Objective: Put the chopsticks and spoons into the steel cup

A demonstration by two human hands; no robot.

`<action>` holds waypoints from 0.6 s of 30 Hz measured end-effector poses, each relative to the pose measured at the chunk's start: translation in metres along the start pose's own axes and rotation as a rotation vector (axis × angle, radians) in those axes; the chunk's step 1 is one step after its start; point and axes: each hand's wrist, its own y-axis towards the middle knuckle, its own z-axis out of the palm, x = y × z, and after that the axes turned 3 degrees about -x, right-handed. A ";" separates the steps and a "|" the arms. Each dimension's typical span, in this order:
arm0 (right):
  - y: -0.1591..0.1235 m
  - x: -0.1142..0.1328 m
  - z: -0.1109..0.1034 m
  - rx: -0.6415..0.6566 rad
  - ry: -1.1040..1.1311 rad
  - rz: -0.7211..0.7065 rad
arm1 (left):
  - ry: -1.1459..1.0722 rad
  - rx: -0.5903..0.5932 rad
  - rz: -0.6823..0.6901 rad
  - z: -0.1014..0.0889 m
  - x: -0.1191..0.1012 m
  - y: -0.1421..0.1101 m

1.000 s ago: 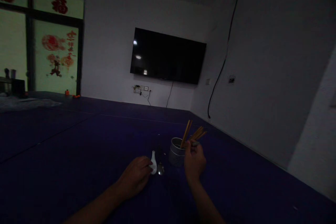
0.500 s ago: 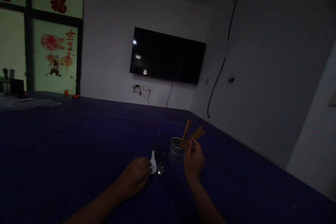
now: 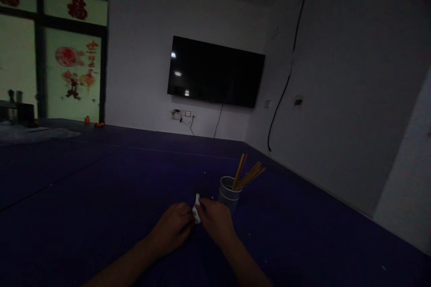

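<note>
The dark purple worktop (image 3: 117,184) spreads out under and beyond both hands, and the dim light over it would make a small misjudged reach easy.

The left hand (image 3: 173,226) is curled, its fingertips at the near side of the spoon; whether they pinch it or merely rest there, I cannot tell. The right hand (image 3: 217,224) comes in from the other side, fingers bent, their tips partly hidden, so its hold cannot be told either. With the two so close together, fingers could knock each other and push the spoon askew.

Just beyond the right hand, and a little to its right, stands the metal cup (image 3: 229,196), upright, its lower part partly hidden by that hand. A careless swing of the right wrist could catch it and tip it over.

The chopsticks (image 3: 251,176) rise from the cup, most of them leaning away to the right of the right hand. That lean puts weight to one side, which would make a tip-over likelier if the cup were bumped.

The white spoon (image 3: 196,212) sits between the hands, handle pointing away from them. Being smooth and rounded, it could spin or slip if pressed unevenly.
</note>
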 end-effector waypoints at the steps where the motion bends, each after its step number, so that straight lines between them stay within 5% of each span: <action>1: 0.000 0.002 0.001 0.055 -0.015 0.018 | 0.001 0.008 -0.016 -0.001 0.000 0.000; 7: -0.002 0.001 0.003 0.179 -0.014 0.076 | 0.015 -0.002 -0.059 0.000 0.000 -0.001; 18: -0.004 0.000 0.009 0.194 0.011 0.119 | 0.049 -0.035 -0.057 0.005 0.002 -0.001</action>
